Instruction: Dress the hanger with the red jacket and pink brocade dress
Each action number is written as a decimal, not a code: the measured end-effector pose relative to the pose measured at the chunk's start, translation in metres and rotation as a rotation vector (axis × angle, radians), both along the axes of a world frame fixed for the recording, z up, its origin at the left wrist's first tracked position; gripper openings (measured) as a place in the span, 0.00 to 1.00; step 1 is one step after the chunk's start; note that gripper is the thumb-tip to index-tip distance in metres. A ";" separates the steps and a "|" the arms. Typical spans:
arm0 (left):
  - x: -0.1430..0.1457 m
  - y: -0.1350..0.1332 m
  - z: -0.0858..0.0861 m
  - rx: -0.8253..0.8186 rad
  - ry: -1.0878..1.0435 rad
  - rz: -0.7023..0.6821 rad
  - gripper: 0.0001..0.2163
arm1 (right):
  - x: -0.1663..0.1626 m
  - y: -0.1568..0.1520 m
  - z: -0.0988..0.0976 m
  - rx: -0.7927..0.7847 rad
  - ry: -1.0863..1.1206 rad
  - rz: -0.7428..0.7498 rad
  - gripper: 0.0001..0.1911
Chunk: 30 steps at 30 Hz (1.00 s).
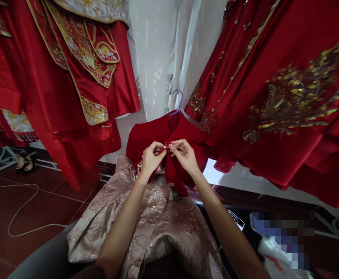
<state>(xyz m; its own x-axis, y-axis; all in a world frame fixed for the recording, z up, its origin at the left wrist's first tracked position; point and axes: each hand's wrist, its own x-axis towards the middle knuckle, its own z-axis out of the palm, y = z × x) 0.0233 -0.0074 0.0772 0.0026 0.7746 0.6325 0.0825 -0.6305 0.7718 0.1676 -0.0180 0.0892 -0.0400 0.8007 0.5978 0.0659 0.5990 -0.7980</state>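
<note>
Centrally, the left hand (151, 158) and right hand (184, 155) meet at the front opening of a red velvet jacket (146, 135) on a purple hanger (179, 101), fingers pinched closed on a small beaded clasp (168, 145). Working this fastening well probably calls for holding both edges level and close. Below the jacket drapes a pink brocade garment (163, 221). Red embroidered robes (274, 97) hang on both sides against a white wall (152, 58); a cable (21, 209) trails across the dark red tiled floor (41, 205).
</note>
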 end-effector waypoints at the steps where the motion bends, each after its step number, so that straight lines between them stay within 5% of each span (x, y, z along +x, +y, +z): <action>1: 0.000 -0.003 0.001 0.004 0.023 0.013 0.04 | 0.000 -0.001 0.000 0.007 -0.020 -0.021 0.13; 8: -0.003 -0.016 0.010 0.064 0.153 0.057 0.05 | 0.001 -0.010 0.006 0.080 -0.127 -0.099 0.13; 14: -0.002 -0.022 0.014 0.028 0.101 -0.067 0.06 | 0.001 -0.015 0.007 0.064 -0.107 -0.102 0.13; 30: -0.003 -0.026 0.014 0.084 0.264 0.052 0.05 | 0.004 -0.017 0.005 0.080 -0.171 -0.150 0.19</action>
